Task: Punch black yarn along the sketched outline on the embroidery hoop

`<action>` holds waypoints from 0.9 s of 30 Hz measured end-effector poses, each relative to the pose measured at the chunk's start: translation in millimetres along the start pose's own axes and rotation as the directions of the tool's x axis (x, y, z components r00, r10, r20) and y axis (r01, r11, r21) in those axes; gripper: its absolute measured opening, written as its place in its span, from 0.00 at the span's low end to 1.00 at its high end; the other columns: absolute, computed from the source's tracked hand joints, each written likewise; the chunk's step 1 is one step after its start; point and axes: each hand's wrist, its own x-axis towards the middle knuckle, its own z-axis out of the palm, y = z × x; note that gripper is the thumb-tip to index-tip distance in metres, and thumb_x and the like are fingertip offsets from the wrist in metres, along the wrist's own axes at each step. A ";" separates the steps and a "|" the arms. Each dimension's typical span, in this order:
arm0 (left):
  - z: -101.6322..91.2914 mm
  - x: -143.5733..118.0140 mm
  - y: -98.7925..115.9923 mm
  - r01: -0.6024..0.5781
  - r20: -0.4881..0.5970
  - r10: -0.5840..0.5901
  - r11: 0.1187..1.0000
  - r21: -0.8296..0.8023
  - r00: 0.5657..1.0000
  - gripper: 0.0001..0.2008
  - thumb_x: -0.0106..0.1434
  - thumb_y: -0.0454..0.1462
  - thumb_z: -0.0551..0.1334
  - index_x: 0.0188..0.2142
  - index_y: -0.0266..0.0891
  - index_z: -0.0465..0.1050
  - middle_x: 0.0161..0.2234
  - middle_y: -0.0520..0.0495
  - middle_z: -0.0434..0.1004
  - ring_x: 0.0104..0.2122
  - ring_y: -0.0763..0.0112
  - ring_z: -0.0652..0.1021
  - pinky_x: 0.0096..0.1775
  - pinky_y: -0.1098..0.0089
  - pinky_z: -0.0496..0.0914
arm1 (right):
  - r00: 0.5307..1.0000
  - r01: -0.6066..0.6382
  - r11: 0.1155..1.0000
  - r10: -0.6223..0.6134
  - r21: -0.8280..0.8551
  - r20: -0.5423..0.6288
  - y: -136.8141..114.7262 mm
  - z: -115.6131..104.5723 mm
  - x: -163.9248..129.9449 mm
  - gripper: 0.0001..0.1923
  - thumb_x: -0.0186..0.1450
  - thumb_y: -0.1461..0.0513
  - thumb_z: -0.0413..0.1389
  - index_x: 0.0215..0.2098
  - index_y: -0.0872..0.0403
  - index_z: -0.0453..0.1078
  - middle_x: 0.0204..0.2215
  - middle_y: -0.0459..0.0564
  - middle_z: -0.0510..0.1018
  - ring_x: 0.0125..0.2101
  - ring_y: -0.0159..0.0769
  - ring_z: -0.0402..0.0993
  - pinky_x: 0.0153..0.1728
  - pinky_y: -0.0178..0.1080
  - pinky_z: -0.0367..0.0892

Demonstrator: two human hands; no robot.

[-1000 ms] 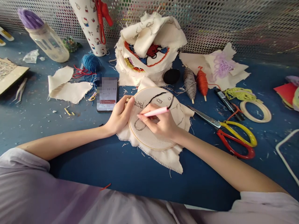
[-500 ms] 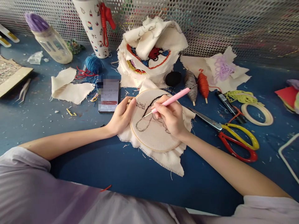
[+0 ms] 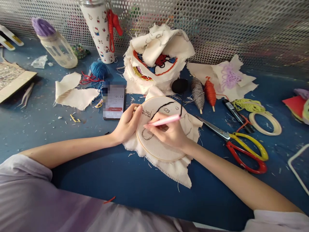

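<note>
At frame centre, a round wooden embroidery hoop (image 3: 161,146) is gripped by the left hand (image 3: 126,124), while a pink punch needle (image 3: 166,120) is pinched by the right hand (image 3: 170,132). A blurred-screen phone (image 3: 114,101) lies just left; red-and-yellow scissors (image 3: 238,145) lie right, with yarn spools (image 3: 204,91) above.

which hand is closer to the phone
Left. The left hand grips the embroidery hoop's left rim just right of the phone; the right hand holds the pink tool farther right.

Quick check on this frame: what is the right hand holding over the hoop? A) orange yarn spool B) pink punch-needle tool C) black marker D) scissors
B: the right hand grips the pink tool over the cloth in the embroidery hoop, while the scissors lie untouched on the table to the right.
</note>
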 end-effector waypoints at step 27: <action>-0.5 1.3 1.3 -0.012 -0.004 0.012 0.999 0.030 1.000 0.16 0.70 0.45 0.53 0.29 0.39 0.60 0.25 0.54 0.58 0.25 0.76 0.60 0.28 0.74 0.60 | 0.964 -0.142 0.946 0.199 0.293 -0.178 1.9 -5.9 1.7 0.10 0.64 0.63 0.57 0.25 0.53 0.67 0.20 0.40 0.66 0.19 0.24 0.62 0.20 0.32 0.56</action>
